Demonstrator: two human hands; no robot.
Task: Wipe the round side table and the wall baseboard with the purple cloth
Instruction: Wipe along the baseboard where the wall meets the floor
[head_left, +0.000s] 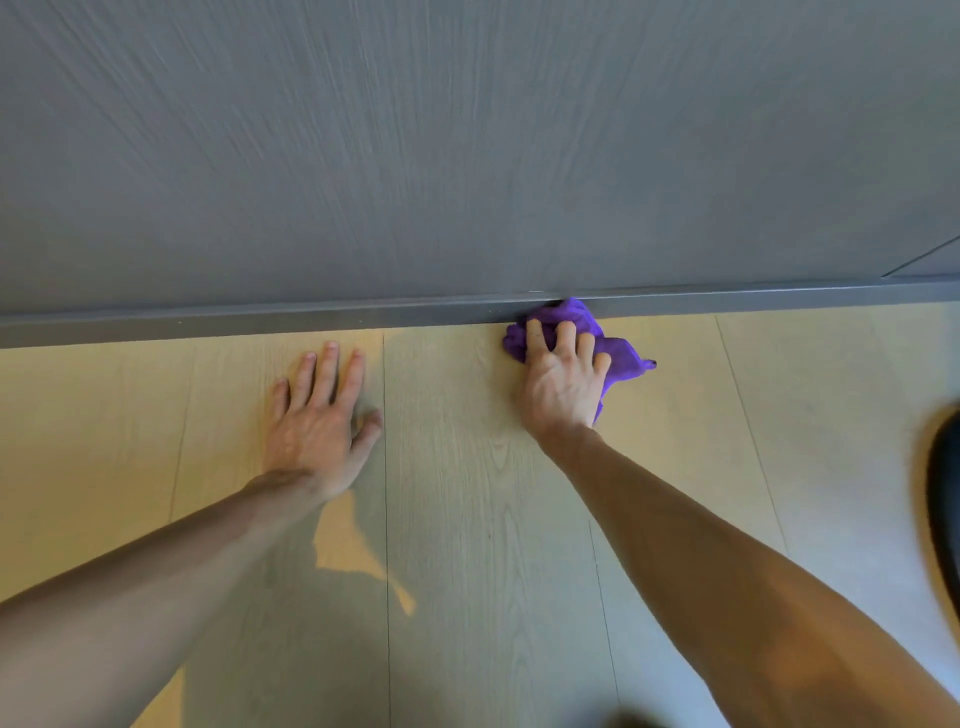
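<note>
A grey baseboard (311, 319) runs across the view where the grey wood-grain wall meets the pale wooden floor. My right hand (563, 382) presses the bunched purple cloth (615, 353) against the foot of the baseboard, right of centre; the cloth's top edge touches the baseboard and part of it lies under my palm. My left hand (319, 415) rests flat on the floor with fingers spread, a little short of the baseboard and holding nothing. The round side table cannot be identified in this view.
The grey wall (467, 156) fills the upper half. Pale floor planks (467, 519) stretch toward me. A dark rounded object with a tan rim (943, 499) sits at the right edge, blurred. A panel seam shows in the wall at far right.
</note>
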